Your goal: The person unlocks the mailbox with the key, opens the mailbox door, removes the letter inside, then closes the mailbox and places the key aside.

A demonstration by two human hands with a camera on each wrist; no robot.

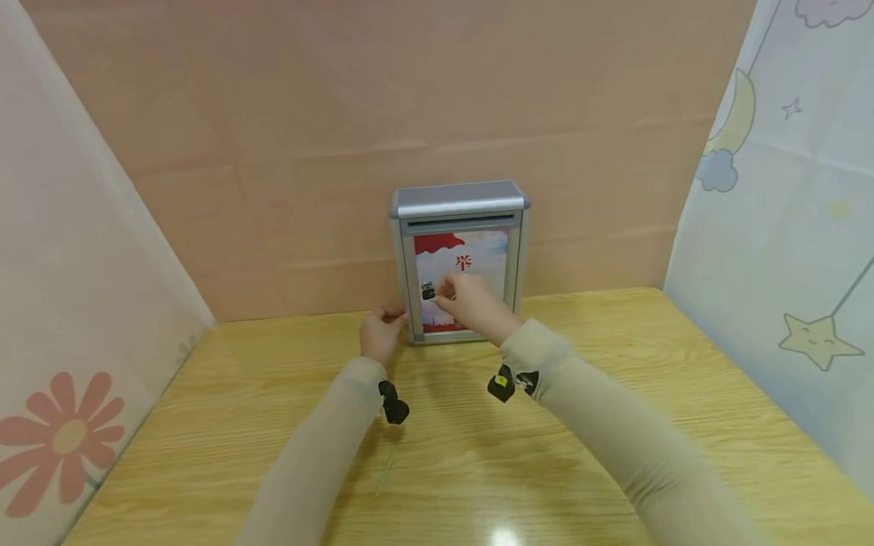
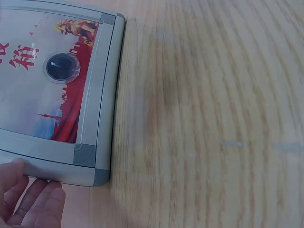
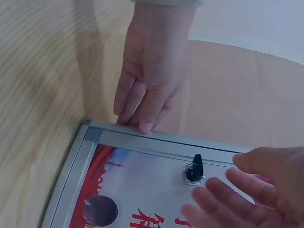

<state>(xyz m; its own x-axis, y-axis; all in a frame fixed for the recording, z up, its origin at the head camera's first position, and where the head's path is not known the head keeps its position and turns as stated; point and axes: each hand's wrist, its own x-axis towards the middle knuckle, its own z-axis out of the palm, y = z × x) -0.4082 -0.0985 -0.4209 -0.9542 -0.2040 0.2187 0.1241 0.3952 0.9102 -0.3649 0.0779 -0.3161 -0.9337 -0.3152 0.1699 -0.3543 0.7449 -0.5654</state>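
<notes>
A grey metal letter box (image 1: 458, 196) with a slot near its top stands upright at the table's back. A black-headed key (image 3: 197, 166) sits in the round lock on its front panel. My left hand (image 1: 382, 335) touches the box's left side; in the right wrist view its thumb (image 3: 146, 124) rests by the front edge, fingers along the side wall. My right hand (image 1: 476, 302) is in front of the panel, just right of the key. Its fingers (image 3: 218, 194) are loosely bent, apart from the key, and hold nothing.
The box stands on a wood-grain table (image 1: 604, 430), close to a peach-coloured back wall (image 1: 440, 81). Pale printed sheets (image 1: 816, 200) hang along both sides. A small round window (image 2: 62, 66) is set low in the panel. A black wrist device (image 1: 394, 402) is on each sleeve.
</notes>
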